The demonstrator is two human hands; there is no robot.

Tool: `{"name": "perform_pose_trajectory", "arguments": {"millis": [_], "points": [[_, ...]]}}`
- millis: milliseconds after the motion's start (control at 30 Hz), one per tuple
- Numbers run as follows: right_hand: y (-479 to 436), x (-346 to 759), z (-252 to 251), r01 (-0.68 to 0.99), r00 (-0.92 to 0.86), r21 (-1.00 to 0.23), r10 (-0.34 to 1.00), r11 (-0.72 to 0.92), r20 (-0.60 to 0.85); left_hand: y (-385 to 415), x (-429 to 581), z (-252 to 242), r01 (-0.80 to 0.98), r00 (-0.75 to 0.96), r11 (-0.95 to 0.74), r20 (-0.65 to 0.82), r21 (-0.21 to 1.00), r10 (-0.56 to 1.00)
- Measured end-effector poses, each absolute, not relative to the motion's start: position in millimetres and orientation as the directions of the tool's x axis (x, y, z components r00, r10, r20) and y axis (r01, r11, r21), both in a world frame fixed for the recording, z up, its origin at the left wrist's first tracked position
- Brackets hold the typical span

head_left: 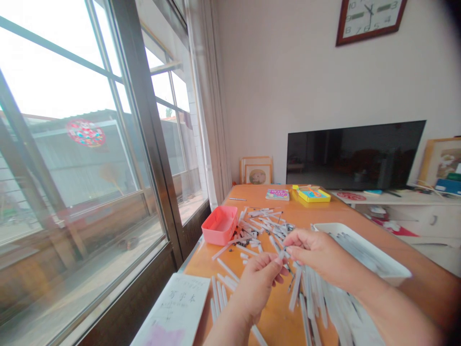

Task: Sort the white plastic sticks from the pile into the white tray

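Bright daylight from left window (149, 125), blown-out sky (54, 24), dark upper-right corner

A pale pen piece (283, 253) tilts between the fingers (277, 262); slim whitish barrels (295, 289) lie scattered.

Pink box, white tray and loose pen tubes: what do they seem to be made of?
Pink box: probably plastic, slightly glossy, given its even colour and rounded corners. White tray: likely smooth plastic, from its thin rim, though enamel is possible. Pen tubes: apparently frosted plastic, from their milky, partly see-through look.

Left hand (262, 270) and right hand (306, 246) pinch a tube (283, 253); a pink box (216, 235) sits at the table's (279, 315) left edge.
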State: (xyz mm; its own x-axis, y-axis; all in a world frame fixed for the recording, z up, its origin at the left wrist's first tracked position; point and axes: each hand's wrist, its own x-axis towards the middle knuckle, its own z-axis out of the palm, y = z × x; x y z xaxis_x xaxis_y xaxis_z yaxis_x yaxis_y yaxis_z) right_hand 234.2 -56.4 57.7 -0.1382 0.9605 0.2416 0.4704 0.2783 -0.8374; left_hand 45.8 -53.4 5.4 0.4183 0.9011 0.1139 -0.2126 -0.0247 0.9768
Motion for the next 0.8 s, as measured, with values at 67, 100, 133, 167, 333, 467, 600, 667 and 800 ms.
{"name": "perform_pose_trajectory", "arguments": {"millis": [67,100,133,167,333,467,600,667,800], "points": [[-56.2,234.0,57.7,0.475,-0.14,-0.833,0.959,0.284,0.246,-53.3,45.6,5.9,-0.203,0.422,-0.023,0.109,0.979,0.9],[-56.2,234.0,57.9,0.477,-0.142,-0.832,0.958,0.285,0.247,-53.3,45.4,6.3,-0.198,0.425,-0.023,0.107,0.98,0.899],[-56.5,233.8,58.2,0.478,-0.143,-0.83,0.958,0.287,0.249,-53.3,45.1,6.6,-0.193,0.428,-0.023,0.105,0.981,0.898],[-57.0,233.7,58.5,0.481,-0.143,-0.828,0.958,0.287,0.248,-53.3,44.9,7.1,-0.19,0.43,-0.022,0.103,0.982,0.897],[-59.6,233.8,59.5,0.504,-0.157,-0.817,0.96,0.281,0.233,-52.6,44.5,8.5,-0.19,0.433,-0.016,0.098,0.982,0.896],[-59.6,234.2,60.4,0.501,-0.176,-0.817,0.958,0.284,0.225,-51.1,44.9,7.4,-0.184,0.437,-0.006,0.087,0.983,0.895],[-59.9,231.9,62.4,0.506,-0.175,-0.817,0.96,0.277,0.217,-51.2,45.2,7.4,-0.183,0.439,-0.005,0.086,0.983,0.894],[-60.0,230.7,63.0,0.514,-0.178,-0.814,0.961,0.272,0.209,-51.9,45.0,8.6,-0.178,0.437,-0.007,0.085,0.984,0.895],[-58.3,231.2,62.0,0.516,-0.183,-0.813,0.962,0.27,0.204,-52.8,44.7,10.9,-0.169,0.44,-0.013,0.087,0.986,0.894]]}}
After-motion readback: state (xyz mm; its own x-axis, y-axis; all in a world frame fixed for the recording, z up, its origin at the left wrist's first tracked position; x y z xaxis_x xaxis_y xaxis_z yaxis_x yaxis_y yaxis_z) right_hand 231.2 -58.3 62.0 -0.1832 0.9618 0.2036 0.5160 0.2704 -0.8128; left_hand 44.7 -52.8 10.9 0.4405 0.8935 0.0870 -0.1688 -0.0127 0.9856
